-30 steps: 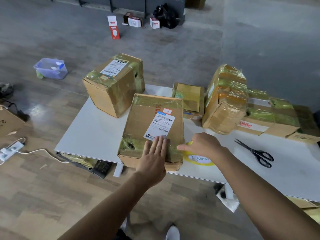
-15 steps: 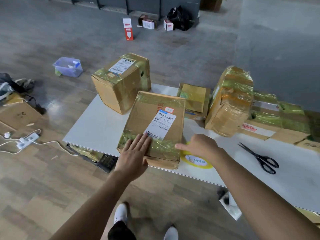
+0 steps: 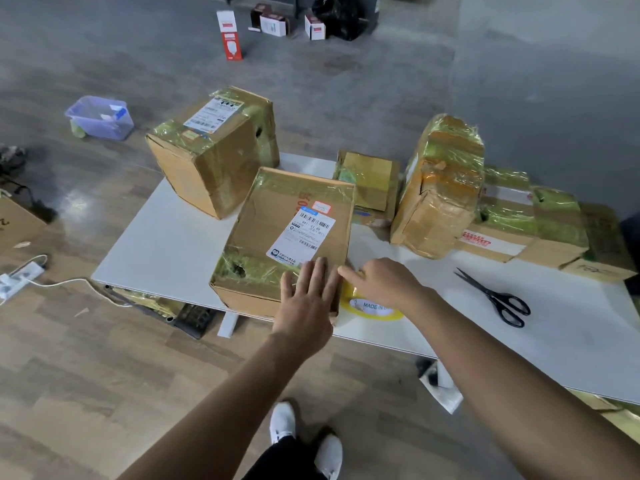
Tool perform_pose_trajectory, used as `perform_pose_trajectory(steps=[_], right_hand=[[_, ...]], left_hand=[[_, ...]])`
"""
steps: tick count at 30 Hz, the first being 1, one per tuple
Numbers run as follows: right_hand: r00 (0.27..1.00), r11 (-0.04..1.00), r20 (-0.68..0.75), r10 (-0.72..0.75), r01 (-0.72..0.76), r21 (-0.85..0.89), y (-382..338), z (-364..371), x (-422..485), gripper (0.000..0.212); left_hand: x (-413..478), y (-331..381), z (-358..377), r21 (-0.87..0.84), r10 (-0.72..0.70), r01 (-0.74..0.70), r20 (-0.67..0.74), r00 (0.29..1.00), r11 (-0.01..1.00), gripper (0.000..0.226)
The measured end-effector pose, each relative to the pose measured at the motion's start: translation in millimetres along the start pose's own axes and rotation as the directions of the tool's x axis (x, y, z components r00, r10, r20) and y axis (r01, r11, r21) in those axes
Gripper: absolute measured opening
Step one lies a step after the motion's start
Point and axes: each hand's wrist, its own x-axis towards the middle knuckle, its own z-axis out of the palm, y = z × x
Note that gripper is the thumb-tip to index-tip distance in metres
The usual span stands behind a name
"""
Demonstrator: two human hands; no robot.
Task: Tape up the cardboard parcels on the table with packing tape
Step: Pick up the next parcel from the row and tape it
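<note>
A flat cardboard parcel point(image 3: 277, 216) with a white shipping label lies at the near edge of the white table point(image 3: 166, 244). Shiny tape crosses its near and far ends. My left hand point(image 3: 308, 299) presses flat, fingers straight, on the taped strip at the parcel's near right corner. Just to the right, my right hand point(image 3: 384, 285) is curled over a yellow roll of packing tape point(image 3: 375, 310) lying on the table, with its forefinger touching the parcel's right edge. Most of the roll is hidden under the hand.
Black scissors point(image 3: 495, 296) lie on the table to the right. Behind stand a big taped box point(image 3: 214, 168), a small parcel point(image 3: 370, 181), a tall wrapped parcel point(image 3: 440, 188) and low parcels point(image 3: 512, 230). On the floor are a plastic tub point(image 3: 98, 117) and a power strip point(image 3: 17, 278).
My left hand slid left along the near tape strip, then came back right to the parcel's corner. My right hand stayed on the tape roll.
</note>
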Motion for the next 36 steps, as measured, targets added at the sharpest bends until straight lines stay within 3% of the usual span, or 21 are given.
perform_pose_trajectory(steps=[4, 7, 11, 14, 16, 19, 22, 28, 32, 36], right_hand=[[0.999, 0.998, -0.054, -0.010, 0.013, 0.066, 5.8, 3.3, 1.5, 0.050], [0.996, 0.992, -0.031, 0.088, -0.085, 0.097, 0.9, 13.8, 7.0, 0.030], [0.996, 0.997, -0.032, 0.080, -0.080, -0.013, -0.3, 19.3, 12.0, 0.045], [0.991, 0.991, -0.019, 0.135, -0.134, 0.011, -5.3, 24.9, 12.1, 0.027], [0.992, 0.992, -0.023, 0.124, -0.123, 0.015, -5.1, 29.2, 12.5, 0.034], [0.994, 0.993, -0.049, 0.101, -0.097, 0.073, 0.6, 32.6, 15.9, 0.037], [0.988, 0.967, -0.082, 0.133, -0.111, 0.228, 2.2, 28.3, 18.5, 0.057], [0.999, 0.938, -0.032, 0.008, 0.003, 0.347, 15.6, 21.8, 22.1, 0.053], [0.998, 0.925, -0.030, -0.056, 0.063, 0.376, 33.8, 21.0, 25.7, 0.046], [0.992, 0.893, -0.034, -0.117, 0.121, 0.434, 58.8, 14.1, 23.2, 0.044]], left_hand=[[2.1, -1.6, -1.3, 0.015, 0.043, -0.043, -0.015, 0.999, 0.999, 0.074], [2.8, -0.5, 3.7, -0.006, 0.044, -0.044, -0.029, 0.999, 0.999, 0.073], [5.0, -1.6, 1.8, -0.009, 0.058, -0.059, -0.067, 0.996, 0.998, 0.073], [4.5, -3.0, -4.1, 0.012, 0.079, -0.079, -0.025, 0.997, 0.997, 0.069], [3.3, -2.9, -4.5, 0.007, 0.077, -0.077, -0.020, 0.997, 0.997, 0.071], [5.8, 1.3, -11.6, 0.020, 0.072, -0.073, 0.009, 0.997, 0.997, 0.078], [10.6, 10.1, -25.1, 0.042, 0.027, -0.030, 0.071, 0.997, 0.999, 0.081], [20.4, 28.0, -39.0, 0.058, -0.079, 0.071, 0.161, 0.984, 0.996, 0.074], [21.5, 52.0, -42.1, 0.008, -0.140, 0.140, 0.081, 0.987, 0.990, 0.064], [28.7, 86.0, -43.2, -0.125, -0.096, 0.083, -0.108, 0.990, 0.989, 0.064]])
